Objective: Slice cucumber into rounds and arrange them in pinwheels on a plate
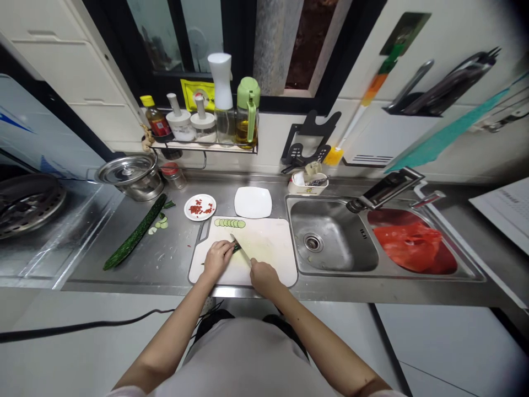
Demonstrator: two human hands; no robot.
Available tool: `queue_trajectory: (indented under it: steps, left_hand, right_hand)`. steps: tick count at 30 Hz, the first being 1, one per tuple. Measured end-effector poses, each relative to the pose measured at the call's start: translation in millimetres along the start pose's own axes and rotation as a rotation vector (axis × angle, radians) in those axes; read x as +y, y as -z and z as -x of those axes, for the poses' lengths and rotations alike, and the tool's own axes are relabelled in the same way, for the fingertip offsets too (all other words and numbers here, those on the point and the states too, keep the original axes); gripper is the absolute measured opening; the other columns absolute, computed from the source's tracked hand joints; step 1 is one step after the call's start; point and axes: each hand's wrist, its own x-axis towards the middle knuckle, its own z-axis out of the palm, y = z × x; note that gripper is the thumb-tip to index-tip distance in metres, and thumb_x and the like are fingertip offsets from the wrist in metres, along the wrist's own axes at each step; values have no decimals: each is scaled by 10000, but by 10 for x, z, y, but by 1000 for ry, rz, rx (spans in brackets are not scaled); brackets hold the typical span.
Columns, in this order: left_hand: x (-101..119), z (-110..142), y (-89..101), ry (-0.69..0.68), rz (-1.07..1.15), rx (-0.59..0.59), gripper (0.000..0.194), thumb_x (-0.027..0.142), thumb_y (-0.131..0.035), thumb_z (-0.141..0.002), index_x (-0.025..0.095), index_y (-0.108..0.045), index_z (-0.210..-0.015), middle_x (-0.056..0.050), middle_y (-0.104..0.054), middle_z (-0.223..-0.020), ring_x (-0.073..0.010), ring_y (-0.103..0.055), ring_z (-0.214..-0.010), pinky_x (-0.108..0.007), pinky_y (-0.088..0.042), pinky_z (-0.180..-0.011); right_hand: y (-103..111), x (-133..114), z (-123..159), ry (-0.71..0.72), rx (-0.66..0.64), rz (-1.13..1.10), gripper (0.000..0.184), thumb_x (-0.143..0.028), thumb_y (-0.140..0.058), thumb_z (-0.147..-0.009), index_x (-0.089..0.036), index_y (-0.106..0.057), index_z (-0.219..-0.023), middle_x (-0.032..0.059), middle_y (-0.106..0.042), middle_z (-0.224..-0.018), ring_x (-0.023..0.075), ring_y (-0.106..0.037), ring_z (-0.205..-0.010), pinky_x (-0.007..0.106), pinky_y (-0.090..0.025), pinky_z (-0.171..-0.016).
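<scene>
On the white cutting board (268, 273), my left hand (218, 259) is closed over a piece of cucumber (236, 247), most of it hidden under the fingers. My right hand (264, 277) grips a knife (243, 253) by its handle, which the fist covers. The blade slants up and left, its edge beside the cucumber's end. Along the board's upper left lies a row of overlapping cucumber slices (230, 223). Just behind the board stand a plate with chopped red bits (200, 208) and a bare white plate (253, 202).
A long whole cucumber (134, 234) lies on the counter at left, near cut ends and garlic cloves (152, 230). A lidded steel pot (138, 179) stands behind it. The double sink (334, 237) is at right, with a red plastic bag (409, 245). Bottles fill the wall shelf (206, 146).
</scene>
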Motion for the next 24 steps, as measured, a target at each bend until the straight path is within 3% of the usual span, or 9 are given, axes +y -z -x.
queue_trajectory:
  steps: [10,24]
  left_hand:
    - [-28,-16,6,12,16,-20,216,258,-502,-919,221,-695,-1010,-51,-684,-980,-189,-596,-923,-334,-478,-839]
    - [-18,-36,36,21,23,-37,224,271,-482,-924,231,-694,-986,-51,-676,-955,-191,-596,-925,-335,-476,-836]
  right_hand:
    - [23,61,182,-18,-25,17,297,-95,-354,-886,-118,-538,-1117,163,-678,-983,260,-651,-937,320,-444,-716]
    - [86,-14,59,-18,-50,8,274,-97,-379,-871,-126,-542,-1089,165,-674,-986,256,-650,-945,332,-463,-740]
